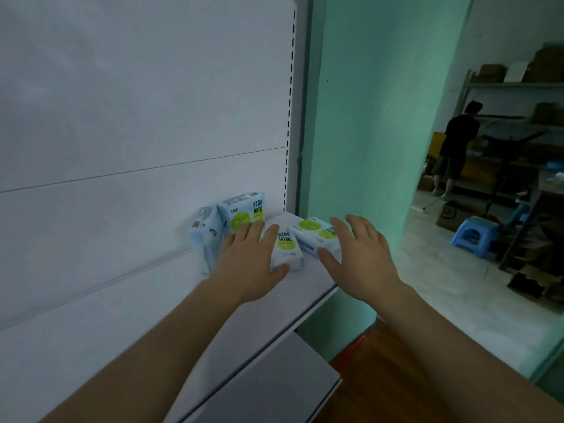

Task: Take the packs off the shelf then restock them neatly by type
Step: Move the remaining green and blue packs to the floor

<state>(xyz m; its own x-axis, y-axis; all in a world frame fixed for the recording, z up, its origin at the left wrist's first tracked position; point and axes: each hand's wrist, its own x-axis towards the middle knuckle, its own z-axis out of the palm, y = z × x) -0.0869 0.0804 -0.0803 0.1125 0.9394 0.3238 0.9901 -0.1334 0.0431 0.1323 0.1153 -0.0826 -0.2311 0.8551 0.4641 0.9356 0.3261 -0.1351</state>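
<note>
Both hands spread, gripping nothing: left hand point(250, 261) over the flat white-and-green soft pack point(288, 248), right hand point(357, 254) beside its neighbour point(317, 235). Grip each across its width; lift them clear of the white metal shelf point(171, 303).

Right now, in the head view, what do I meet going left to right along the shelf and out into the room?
Upright pack at the back → left hand → right hand → green wall → blue stool.
</note>
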